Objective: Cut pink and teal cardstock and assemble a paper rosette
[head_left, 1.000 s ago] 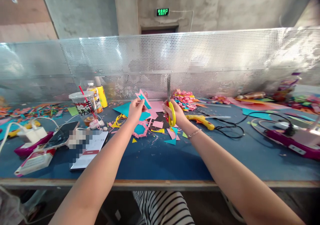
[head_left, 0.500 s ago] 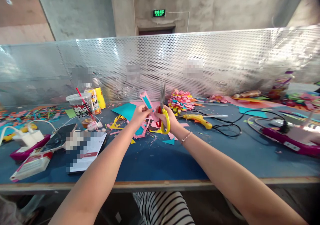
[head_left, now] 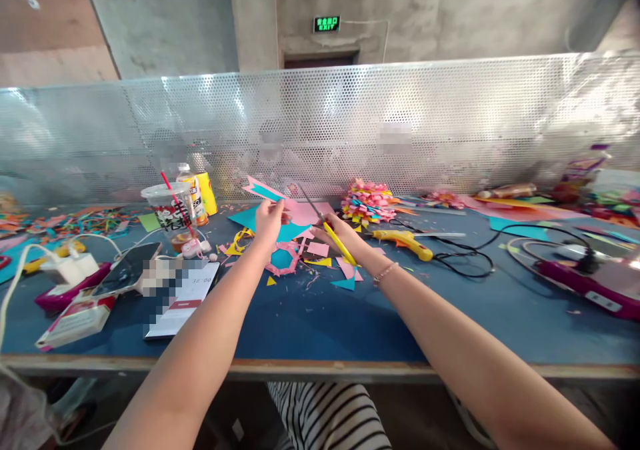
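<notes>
Between the fingers of my left hand [head_left: 271,222] is a pink and blue paper strip [head_left: 265,191] with a notched end, tilted up to the left. My right hand [head_left: 337,232] grips yellow-handled scissors [head_left: 341,242], their blades pointing up and left, apart from the strip. Beneath my hands lie blue paper [head_left: 245,219], a pink sheet [head_left: 315,209] and a pink ring of folded paper [head_left: 281,259]. Small pink, blue and yellow scraps are strewn around them. Just beyond my right hand stands a pile of folded pink, yellow and blue paper pieces [head_left: 367,201].
A yellow glue gun [head_left: 405,240] with a black cable lies to the right, before a purple power strip [head_left: 585,289]. On the left are a plastic cup [head_left: 170,218], a bottle [head_left: 197,203], a phone [head_left: 133,267] and a tablet [head_left: 193,297]. A perforated metal screen [head_left: 320,117] runs behind.
My hands have moved apart. The paper strip has gone left and now tilts more flatly. The scissors have turned from upright to pointing up and left.
</notes>
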`<state>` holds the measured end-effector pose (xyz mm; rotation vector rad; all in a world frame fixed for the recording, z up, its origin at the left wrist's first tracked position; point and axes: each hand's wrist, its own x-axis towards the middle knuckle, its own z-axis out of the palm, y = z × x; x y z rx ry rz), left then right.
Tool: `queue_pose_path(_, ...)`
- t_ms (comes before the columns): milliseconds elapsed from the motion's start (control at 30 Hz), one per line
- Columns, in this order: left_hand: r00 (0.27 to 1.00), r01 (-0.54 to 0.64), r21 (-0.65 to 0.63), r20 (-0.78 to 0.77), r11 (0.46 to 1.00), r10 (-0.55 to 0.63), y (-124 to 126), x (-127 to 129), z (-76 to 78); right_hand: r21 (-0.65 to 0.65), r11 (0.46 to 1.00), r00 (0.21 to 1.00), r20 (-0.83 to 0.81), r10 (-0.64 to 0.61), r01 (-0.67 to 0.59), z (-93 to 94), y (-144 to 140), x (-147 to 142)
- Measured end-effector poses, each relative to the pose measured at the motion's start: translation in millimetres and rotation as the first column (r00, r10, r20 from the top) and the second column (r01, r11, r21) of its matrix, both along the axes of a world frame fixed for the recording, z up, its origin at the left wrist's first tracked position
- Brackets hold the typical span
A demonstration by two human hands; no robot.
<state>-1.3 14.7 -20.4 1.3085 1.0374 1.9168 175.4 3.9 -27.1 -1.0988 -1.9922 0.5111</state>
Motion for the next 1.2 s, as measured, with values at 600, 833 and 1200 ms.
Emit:
queue_pose_path(600,0.993,0.078,0.010,-0.090,0.997,-0.077,-5,3,1.7,-0.001,1.000,0.957,0.291,0.007,-0.008,0.9,-7,-3)
queue_pose_path(833,0.991,0.048,0.015,-0.126,0.999,-0.046,-7,2,4.1,-0.033,0.999,0.956,0.292,0.003,0.007,1.4,-6,-3)
queue_pose_path(1200,0.989,0.050,0.006,-0.137,0.999,-0.049,-1,1,-1.2,-0.041,0.998,0.948,0.317,-0.036,0.052,4.9,-10,-5)
